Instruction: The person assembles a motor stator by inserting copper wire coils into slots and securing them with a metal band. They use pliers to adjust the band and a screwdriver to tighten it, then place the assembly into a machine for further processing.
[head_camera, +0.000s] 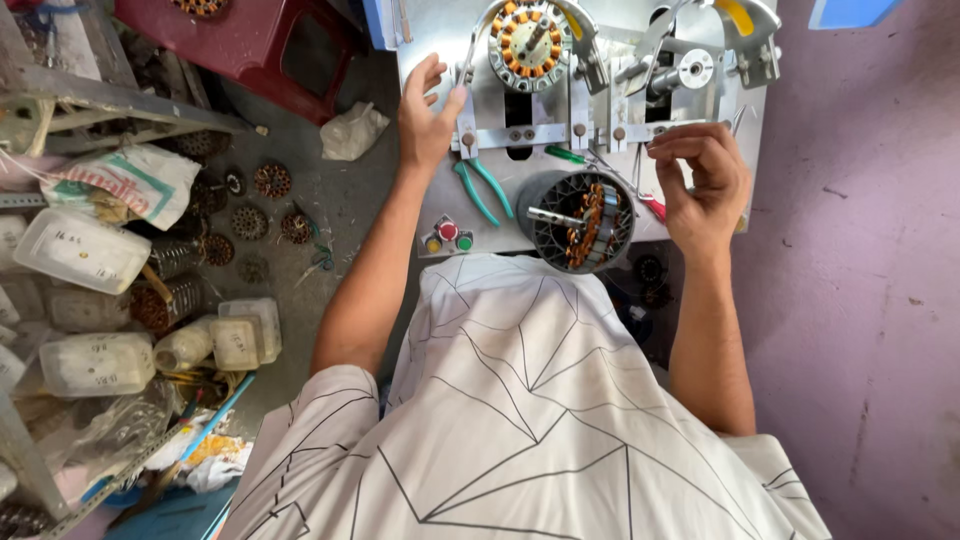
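— So where were the hands when you looked?

— Well, the left hand was spread open, fingertips touching the metal work plate beside the wound stator on the fixture. Teal-handled pliers lay just below that hand.

— And the other?

— The right hand was curled, fingers pinched together; I couldn't tell what it gripped. A second stator sat just left of it, above the white patterned shirt.

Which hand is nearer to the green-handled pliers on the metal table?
Left. The left hand is just up-left of the green-handled pliers; the right hand is far to their right.
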